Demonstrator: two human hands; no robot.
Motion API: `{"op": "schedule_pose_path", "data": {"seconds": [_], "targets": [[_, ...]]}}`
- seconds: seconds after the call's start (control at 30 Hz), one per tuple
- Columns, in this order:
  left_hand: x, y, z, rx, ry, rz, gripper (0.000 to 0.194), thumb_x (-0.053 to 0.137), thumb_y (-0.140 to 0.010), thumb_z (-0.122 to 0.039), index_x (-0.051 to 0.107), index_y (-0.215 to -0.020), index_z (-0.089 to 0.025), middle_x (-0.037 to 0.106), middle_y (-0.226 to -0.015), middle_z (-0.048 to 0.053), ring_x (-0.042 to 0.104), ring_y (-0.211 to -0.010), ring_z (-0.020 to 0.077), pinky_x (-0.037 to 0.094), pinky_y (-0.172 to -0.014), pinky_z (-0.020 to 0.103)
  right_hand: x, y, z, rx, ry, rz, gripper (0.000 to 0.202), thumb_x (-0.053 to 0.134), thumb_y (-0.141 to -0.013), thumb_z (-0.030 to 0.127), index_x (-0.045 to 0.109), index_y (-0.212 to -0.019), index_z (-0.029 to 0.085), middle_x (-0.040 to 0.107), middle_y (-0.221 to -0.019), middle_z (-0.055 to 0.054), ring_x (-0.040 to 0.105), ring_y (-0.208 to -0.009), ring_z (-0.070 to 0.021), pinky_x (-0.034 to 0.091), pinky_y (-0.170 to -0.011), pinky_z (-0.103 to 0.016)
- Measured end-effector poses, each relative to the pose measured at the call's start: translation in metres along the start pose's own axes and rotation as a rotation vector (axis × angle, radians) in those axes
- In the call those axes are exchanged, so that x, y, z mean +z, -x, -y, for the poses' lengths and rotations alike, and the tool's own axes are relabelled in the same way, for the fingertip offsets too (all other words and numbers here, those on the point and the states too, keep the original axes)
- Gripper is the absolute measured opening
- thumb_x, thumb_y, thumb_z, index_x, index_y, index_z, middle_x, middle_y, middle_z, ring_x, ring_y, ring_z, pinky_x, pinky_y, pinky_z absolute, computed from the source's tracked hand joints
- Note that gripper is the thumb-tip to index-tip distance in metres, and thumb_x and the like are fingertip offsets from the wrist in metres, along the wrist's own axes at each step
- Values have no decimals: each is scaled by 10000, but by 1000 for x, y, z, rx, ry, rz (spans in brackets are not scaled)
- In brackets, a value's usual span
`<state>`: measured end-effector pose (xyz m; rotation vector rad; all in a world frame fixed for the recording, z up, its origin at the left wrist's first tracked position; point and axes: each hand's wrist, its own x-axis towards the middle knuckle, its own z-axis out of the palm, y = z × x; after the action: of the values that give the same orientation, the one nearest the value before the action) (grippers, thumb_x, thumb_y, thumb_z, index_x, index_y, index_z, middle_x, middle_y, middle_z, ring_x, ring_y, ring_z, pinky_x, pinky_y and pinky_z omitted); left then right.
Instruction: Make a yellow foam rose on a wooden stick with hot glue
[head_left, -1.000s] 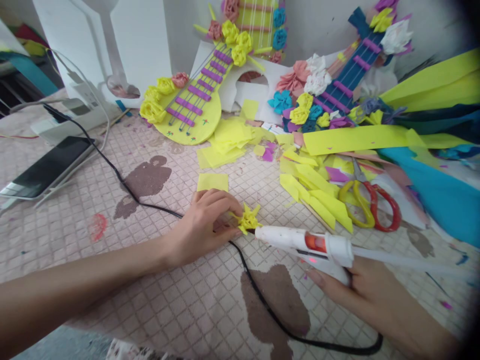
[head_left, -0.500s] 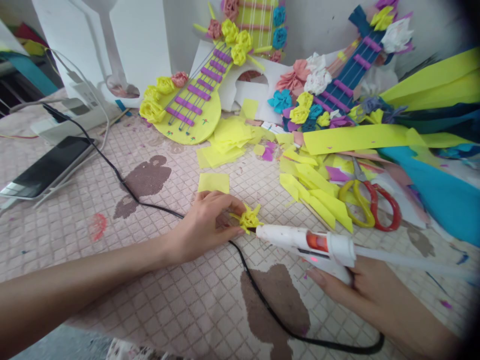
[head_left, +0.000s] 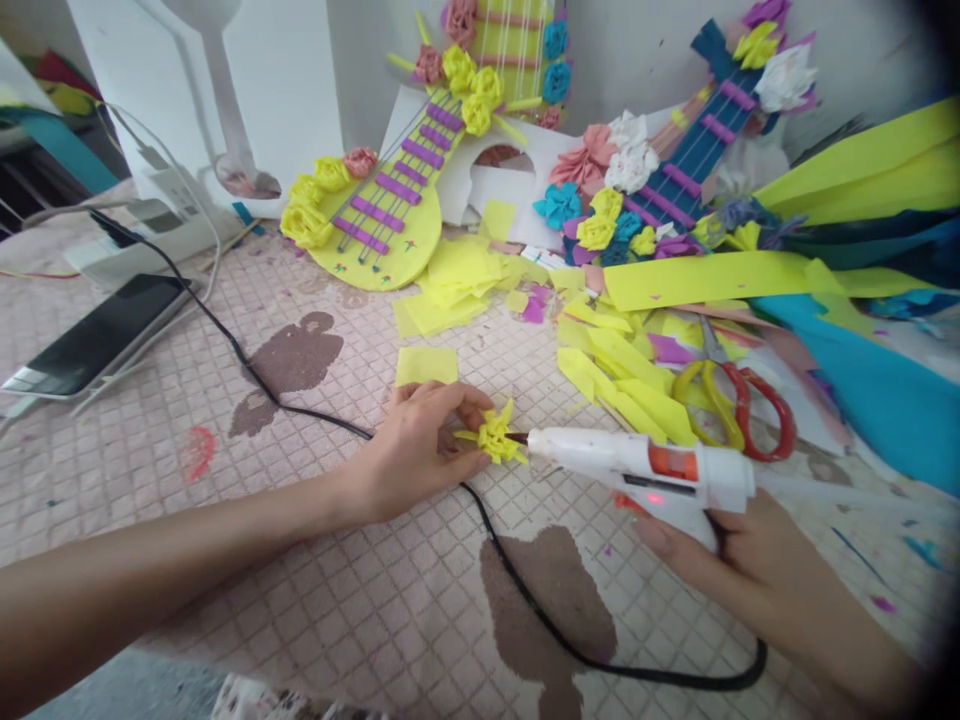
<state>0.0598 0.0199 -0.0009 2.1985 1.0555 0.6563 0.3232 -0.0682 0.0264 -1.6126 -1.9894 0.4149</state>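
Between the thumb and fingers of my left hand (head_left: 420, 450) is a small yellow paper flower (head_left: 496, 432) with pointed petals. My right hand (head_left: 757, 570) is wrapped round the grip of a white hot glue gun (head_left: 637, 468); a red light glows on its side. The gun's dark nozzle points left and reaches the flower's right side; whether it touches is hard to tell. A glue stick (head_left: 832, 492) sticks out of the gun's back. Just behind my left hand lies a yellow paper square (head_left: 427, 366).
Scissors (head_left: 709, 400) with red and yellow handles lie among yellow paper strips (head_left: 626, 385). Flower-decorated paper instruments (head_left: 390, 215) stand at the back. A black cord (head_left: 517, 580) loops across the patterned cloth (head_left: 360, 620). A phone (head_left: 97, 335) and power strip (head_left: 127, 245) are at left.
The glue gun and my right hand have shifted right and slightly up, the nozzle now at the flower's right side rather than its lower edge. The flower has turned slightly in my left hand.
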Motion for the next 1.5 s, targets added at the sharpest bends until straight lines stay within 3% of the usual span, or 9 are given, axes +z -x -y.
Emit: {"op": "schedule_pose_path", "data": {"seconds": [0.1,0.23,0.37,0.5,0.8,1.23,1.5], "targets": [[1,1,-1,1,28,-20,401,658,-736,-184,517,-1110,-208,615,-870,4,569,-853,165,454,-846,373,-1,-2,-5,-40,5,11,187,569,-795,374,652,-897,242,718,-840,-2,669,-715,-223,557,-595,-312],[2,2,0,31,62,-63,423,640,-738,-168,497,-1135,-206,592,-838,1,579,-803,143,500,-763,315,1,-5,-10,76,-46,-47,157,561,-809,362,643,-786,231,689,-723,-2,638,-629,-197,523,-522,-286],[2,2,3,29,135,-90,430,617,-739,-155,483,-1146,-197,562,-864,9,593,-780,124,517,-653,230,9,-13,-9,106,-20,-146,210,546,-820,373,637,-896,199,681,-765,-25,627,-671,-209,502,-531,-299],[1,2,7,1,176,-125,442,609,-738,-148,474,-1155,-205,552,-869,7,588,-790,117,512,-599,185,19,-18,-6,62,1,-163,236,548,-821,365,634,-943,182,694,-844,-41,636,-730,-212,524,-632,-332],[-5,0,14,26,255,-218,401,617,-712,-159,519,-1100,-182,600,-887,21,608,-847,142,523,-810,322,26,-7,9,-87,-106,-165,222,567,-805,354,657,-935,199,714,-934,-54,659,-848,-231,530,-767,-384],[-5,-1,15,24,396,-219,376,635,-724,-176,514,-1080,-162,601,-915,44,602,-874,147,507,-845,328,33,-4,11,-35,-84,-27,228,536,-821,346,644,-915,168,707,-827,-43,646,-747,-219,521,-646,-329],[-5,-2,16,0,463,-197,359,642,-730,-193,499,-1056,-151,602,-950,60,610,-881,156,506,-845,339,33,-4,16,-37,-106,25,210,525,-826,332,638,-921,182,692,-826,-35,644,-772,-217,520,-676,-328]]}}
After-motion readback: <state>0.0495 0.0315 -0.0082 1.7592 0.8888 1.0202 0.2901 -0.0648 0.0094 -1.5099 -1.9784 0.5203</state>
